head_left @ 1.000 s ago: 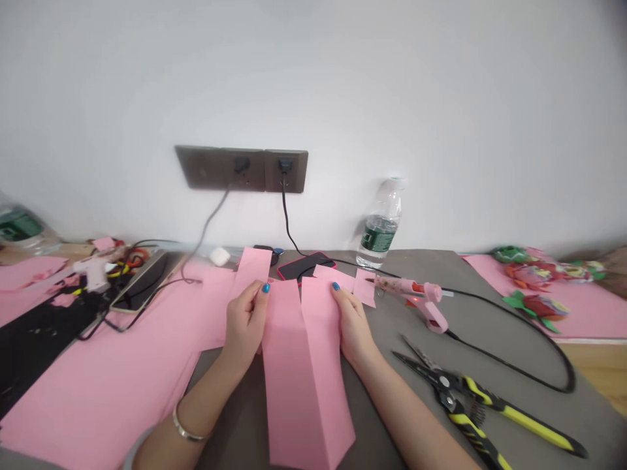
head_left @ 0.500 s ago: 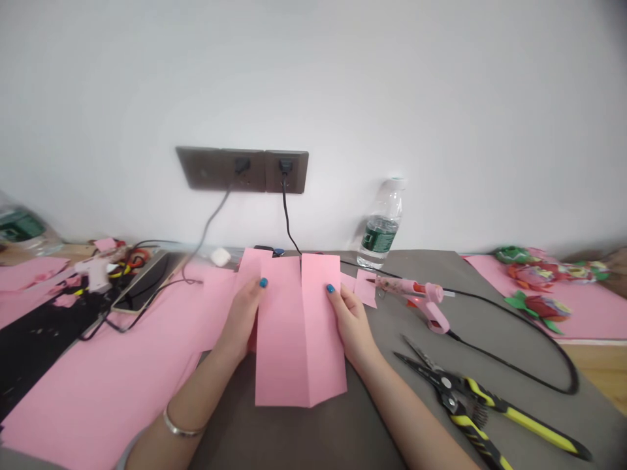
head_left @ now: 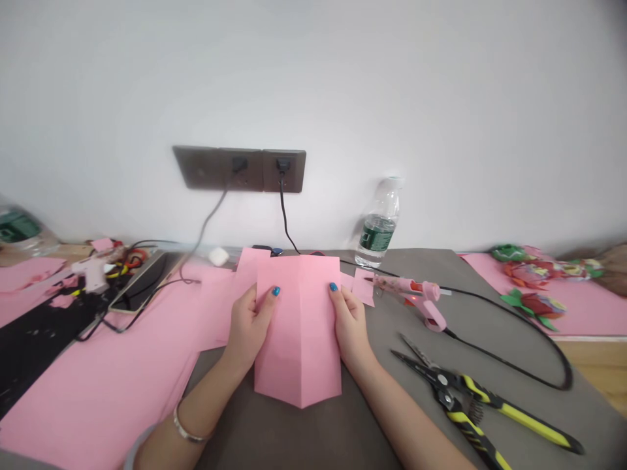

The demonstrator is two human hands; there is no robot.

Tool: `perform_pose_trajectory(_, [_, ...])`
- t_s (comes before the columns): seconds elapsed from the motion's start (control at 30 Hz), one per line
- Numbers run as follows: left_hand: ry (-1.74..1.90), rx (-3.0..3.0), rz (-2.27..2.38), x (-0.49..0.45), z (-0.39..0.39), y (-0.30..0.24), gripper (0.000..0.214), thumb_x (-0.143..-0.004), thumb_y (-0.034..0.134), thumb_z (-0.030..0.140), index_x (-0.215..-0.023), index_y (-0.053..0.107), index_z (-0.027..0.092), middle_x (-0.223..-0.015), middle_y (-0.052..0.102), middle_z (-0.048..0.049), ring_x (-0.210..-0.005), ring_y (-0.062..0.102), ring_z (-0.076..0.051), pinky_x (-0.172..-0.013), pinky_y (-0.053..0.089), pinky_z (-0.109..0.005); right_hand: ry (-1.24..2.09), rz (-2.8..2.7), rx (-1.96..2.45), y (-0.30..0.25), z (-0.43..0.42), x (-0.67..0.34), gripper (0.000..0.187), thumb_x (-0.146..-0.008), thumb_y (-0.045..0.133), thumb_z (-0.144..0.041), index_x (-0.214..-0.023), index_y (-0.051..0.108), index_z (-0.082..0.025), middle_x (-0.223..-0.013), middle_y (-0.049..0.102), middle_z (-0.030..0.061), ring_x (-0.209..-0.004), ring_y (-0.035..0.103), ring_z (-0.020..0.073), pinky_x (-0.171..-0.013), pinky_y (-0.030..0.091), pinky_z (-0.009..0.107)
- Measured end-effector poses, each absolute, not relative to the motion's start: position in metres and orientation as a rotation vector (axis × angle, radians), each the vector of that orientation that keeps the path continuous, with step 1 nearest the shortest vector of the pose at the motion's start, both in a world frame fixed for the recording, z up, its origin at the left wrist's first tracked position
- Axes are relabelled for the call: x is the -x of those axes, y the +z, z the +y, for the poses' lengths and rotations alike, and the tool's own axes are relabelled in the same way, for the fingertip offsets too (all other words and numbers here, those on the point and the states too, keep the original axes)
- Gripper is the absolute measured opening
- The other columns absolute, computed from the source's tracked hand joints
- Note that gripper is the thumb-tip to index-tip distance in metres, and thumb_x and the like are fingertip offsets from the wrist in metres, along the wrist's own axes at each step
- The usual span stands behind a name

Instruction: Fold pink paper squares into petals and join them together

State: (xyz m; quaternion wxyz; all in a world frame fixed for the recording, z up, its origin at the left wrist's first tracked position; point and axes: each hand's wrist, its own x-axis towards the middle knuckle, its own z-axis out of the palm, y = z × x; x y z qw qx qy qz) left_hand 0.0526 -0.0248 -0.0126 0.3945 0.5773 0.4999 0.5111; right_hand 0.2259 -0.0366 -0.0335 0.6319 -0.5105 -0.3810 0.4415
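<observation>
Between my two hands is a sheet of pink paper (head_left: 300, 333) with a crease running down its middle, its bottom edge bent to a shallow point. My left hand (head_left: 249, 326) grips the left edge, thumb on the front face. On the opposite edge my right hand (head_left: 350, 321) pinches the paper the same way, thumb in front. The fingers behind the sheet are partly hidden. To the right of my right hand lies a pink glue gun (head_left: 416, 294), its nozzle near a small pink paper piece (head_left: 363, 287).
Black and yellow pliers (head_left: 453, 388) lie open at right. Behind them runs a black cable (head_left: 514, 313). A water bottle (head_left: 378, 225) stands by the wall. Large pink sheets (head_left: 108, 391) and a phone (head_left: 144, 281) are at left; paper flowers (head_left: 536, 303) lie far right.
The pink sheet was creased with a gap at its top; now it is spread into one piece, symmetric about the central fold. My left thumb has moved slightly inward over the paper.
</observation>
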Motion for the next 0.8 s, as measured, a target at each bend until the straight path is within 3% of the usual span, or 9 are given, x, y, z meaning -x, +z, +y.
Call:
perform_pose_trajectory(0.33, [1.311,-1.512,1.302,-0.0516,-0.026,-0.0155,0.025,-0.089,0.063,0.04,-0.078,0.065,0.018,-0.073,0.067,-0.0015,-0.069,0.058,-0.019,-0.061,0.044,-0.025,1.063,-0.844,1.134,-0.034,-0.0363,-0.2253,0.042,-0.079,0.067,-0.061,-0.067,0.06,-0.021,-0.067,0.06,0.0013,-0.063,0.049,0.0189,-0.058,0.038,0.028])
perform_pose_trajectory(0.8, [1.311,-1.47,1.329,-0.0494,-0.0279,-0.0149,0.023,-0.083,0.071,0.039,-0.074,0.067,0.017,-0.067,0.066,-0.001,-0.064,0.057,-0.018,-0.056,0.041,-0.025,1.06,-0.841,1.175,-0.0315,-0.0364,-0.2262,0.045,-0.077,0.067,-0.063,-0.064,0.06,-0.02,-0.063,0.059,0.0014,-0.06,0.047,0.0183,-0.054,0.037,0.027])
